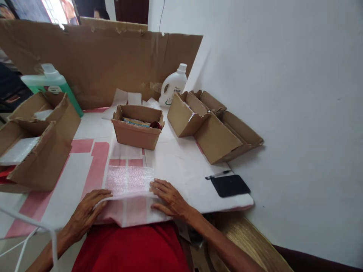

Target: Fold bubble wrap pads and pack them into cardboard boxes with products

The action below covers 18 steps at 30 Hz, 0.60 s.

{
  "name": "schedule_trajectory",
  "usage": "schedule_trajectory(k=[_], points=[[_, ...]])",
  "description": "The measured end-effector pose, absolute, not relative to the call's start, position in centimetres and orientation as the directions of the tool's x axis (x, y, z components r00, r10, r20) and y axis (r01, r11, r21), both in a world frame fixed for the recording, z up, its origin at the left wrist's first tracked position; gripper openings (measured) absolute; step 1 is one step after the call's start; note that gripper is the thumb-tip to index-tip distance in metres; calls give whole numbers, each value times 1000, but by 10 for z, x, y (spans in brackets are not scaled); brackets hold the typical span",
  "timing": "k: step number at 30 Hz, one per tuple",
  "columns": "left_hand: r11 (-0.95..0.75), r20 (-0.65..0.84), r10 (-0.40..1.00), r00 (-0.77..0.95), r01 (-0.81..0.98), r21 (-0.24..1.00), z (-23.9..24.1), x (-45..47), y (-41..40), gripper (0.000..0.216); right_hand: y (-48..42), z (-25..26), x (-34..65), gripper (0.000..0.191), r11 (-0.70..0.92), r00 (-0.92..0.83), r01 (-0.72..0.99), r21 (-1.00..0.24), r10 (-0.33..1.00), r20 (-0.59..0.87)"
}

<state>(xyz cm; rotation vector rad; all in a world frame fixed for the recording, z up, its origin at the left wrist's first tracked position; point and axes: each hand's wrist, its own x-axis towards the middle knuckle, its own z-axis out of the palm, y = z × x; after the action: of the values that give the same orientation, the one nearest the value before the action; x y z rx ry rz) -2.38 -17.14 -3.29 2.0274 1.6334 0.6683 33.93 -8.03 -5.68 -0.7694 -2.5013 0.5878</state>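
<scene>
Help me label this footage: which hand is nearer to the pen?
Right. The right hand is at the right edge of the bubble wrap, with the pen to its right and slightly farther forward. The left hand is at the bubble wrap's left edge, farther away.

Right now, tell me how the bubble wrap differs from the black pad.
The bubble wrap is clear; the black pad is opaque. The bubble wrap has the left hand and right hand at its edges; the black pad lies untouched beside the pen. Both lie on the table cover.
</scene>
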Motion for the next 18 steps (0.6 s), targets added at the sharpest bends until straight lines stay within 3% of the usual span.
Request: schedule_trajectory(k=[2,4,6,11,18], points=[[-180,78,982,170,742,646,-25,-22,-167,37,-81,-63,329,23,716,-644,427,-552,669,370],[-175,74,983,167,743,646,-22,-23,-164,43,-84,-68,319,15,658,-528,449,-604,741,415],[-146,74,989,129,740,656,-24,-24,-161,49,-89,-70,309,16,579,-410,476,-662,812,415],[67,12,993,-120,629,774,-32,-16,-158,37,-98,-69,290,20,446,-219,530,-721,894,392],[154,112,929,-354,641,752,-34,15,-142,37,-93,-66,265,18,280,-88,738,-614,942,323]])
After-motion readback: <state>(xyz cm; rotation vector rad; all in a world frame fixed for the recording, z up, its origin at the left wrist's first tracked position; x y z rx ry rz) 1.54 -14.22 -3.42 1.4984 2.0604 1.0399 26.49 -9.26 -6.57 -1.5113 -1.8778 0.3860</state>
